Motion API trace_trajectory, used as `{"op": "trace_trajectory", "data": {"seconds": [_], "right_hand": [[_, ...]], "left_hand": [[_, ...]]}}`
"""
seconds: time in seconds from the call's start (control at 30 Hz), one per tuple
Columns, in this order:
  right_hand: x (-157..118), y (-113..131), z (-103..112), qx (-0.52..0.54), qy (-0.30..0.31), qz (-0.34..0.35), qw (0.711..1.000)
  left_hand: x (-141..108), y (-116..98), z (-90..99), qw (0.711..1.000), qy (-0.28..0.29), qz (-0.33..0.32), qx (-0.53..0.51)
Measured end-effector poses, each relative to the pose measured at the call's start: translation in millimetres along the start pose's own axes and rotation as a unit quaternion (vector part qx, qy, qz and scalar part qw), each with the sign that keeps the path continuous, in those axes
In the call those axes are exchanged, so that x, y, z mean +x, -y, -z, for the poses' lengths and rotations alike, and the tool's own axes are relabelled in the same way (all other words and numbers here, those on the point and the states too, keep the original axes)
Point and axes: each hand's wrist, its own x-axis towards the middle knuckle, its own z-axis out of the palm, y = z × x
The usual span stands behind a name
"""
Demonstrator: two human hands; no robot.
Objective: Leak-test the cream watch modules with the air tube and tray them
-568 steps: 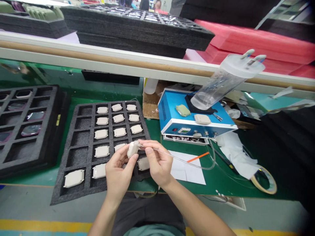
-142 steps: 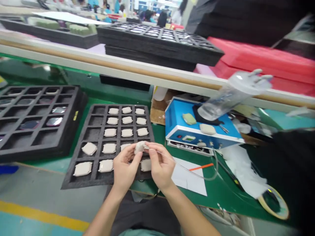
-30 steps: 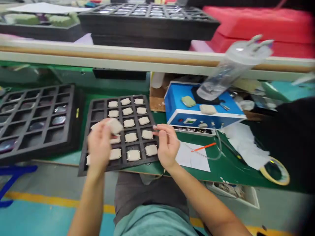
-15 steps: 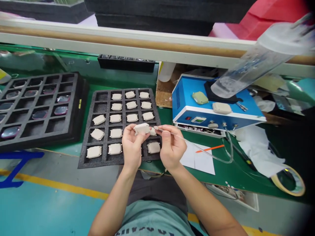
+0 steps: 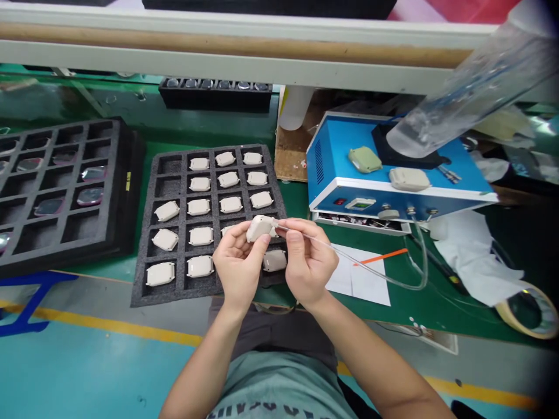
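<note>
My left hand (image 5: 238, 265) is shut on a white plastic module (image 5: 261, 228), holding it above the lower right of a black foam tray (image 5: 174, 291). My right hand (image 5: 308, 262) pinches a thin clear tube (image 5: 371, 266), whose tip meets the module's right end. Several matching white modules (image 5: 201, 235) sit in the foam compartments. My hands hide part of the tray's lower right corner.
To the right stands a blue bench unit (image 5: 336, 169) with a green module (image 5: 364, 159), a white module (image 5: 409, 179) and a tilted clear cylinder (image 5: 437, 116). A foam tray of lenses (image 5: 126, 174) lies left; paper (image 5: 362, 273) lies beside my right hand.
The view has tilted down and shifted. Since one second ago, my hands have come together, with the module moved right from over the tray's left side and the tube tip now against it.
</note>
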Motion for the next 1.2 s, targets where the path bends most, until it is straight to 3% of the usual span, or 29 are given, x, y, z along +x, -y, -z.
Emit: {"op": "trace_trajectory", "data": {"seconds": [1.2], "right_hand": [[2.1, 1.4, 1.7, -0.011, 0.008, -0.005, 1.0]], "left_hand": [[-1.6, 0.9, -3.9, 0.999, 0.007, -0.028, 0.016]]}}
